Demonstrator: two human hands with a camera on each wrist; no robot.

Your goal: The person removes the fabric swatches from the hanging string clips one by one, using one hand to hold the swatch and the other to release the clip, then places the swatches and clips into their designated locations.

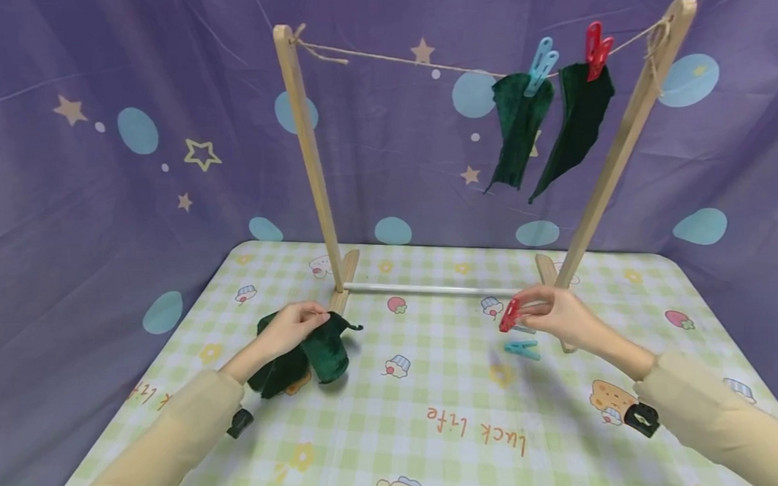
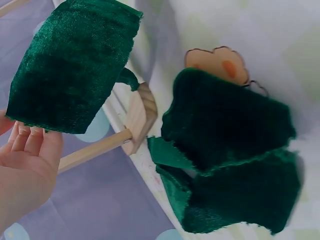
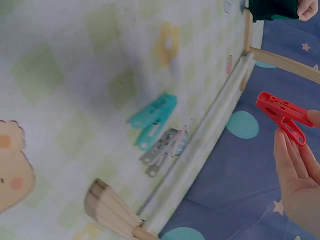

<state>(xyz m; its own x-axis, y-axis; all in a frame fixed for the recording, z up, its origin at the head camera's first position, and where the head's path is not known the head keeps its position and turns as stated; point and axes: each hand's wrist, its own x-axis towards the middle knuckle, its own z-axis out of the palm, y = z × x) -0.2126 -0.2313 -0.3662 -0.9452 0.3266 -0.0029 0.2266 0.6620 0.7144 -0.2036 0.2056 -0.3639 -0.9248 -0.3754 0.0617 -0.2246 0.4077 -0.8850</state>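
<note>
My left hand (image 1: pixel 290 331) pinches the top edge of a dark green velvety cloth piece (image 1: pixel 327 356), which hangs just over the table's left side. Below it lie more green cloth pieces (image 2: pixel 225 120), overlapping in the left wrist view. My right hand (image 1: pixel 553 310) holds a red clothespin (image 3: pixel 282 112) between thumb and fingertips, low near the rack's right foot. Under that hand, a light blue clothespin (image 1: pixel 522 349) and a grey clothespin (image 3: pixel 160 150) lie side by side on the tablecloth.
A wooden rack with a left post (image 1: pixel 311 151) and right post (image 1: pixel 621 152) stands at the back, joined low by a pale rod (image 1: pixel 433 290). From its string (image 1: pixel 399 58) hang two green cloths, one under a blue clothespin (image 1: pixel 540 69), the other under a red one.
</note>
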